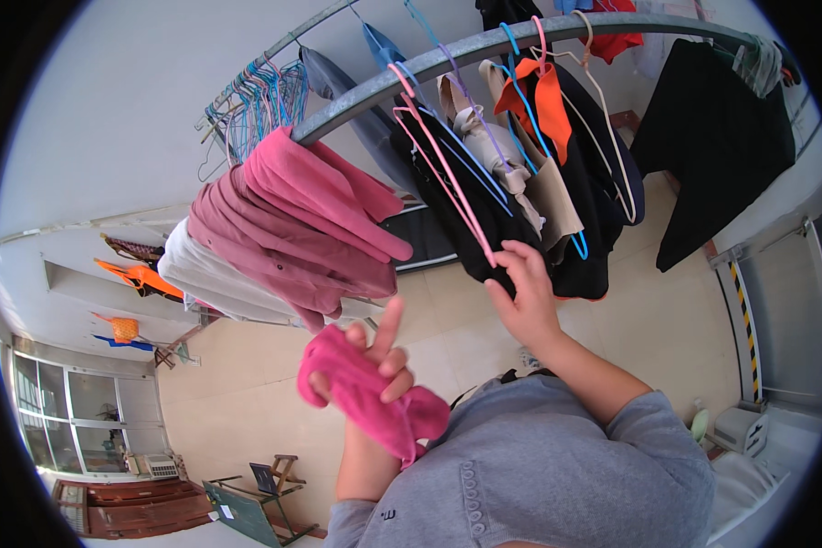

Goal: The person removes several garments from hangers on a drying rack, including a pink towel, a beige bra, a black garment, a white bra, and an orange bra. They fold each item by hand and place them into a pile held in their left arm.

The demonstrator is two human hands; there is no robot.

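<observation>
A bunched bright pink cloth [356, 379], perhaps a small garment, is wrapped round my left hand [391, 358]. The left fingers curl over it while one finger sticks up. My right hand [530, 297] pinches the lower end of a pink hanger [464, 208], which hangs from the curved metal rail [470, 47]. Black clothing [457, 228] hangs against that hanger, close to my right fingertips. On the rail left of the hanger are a pink garment [306, 187] and a mauve shirt [274, 242].
Bare hangers [265, 91] crowd a second rail at the back left. Right of my right hand hang beige clothing [553, 196], an orange piece [548, 100] and black trousers [726, 137]. A folding chair [247, 498] stands on the floor at lower left.
</observation>
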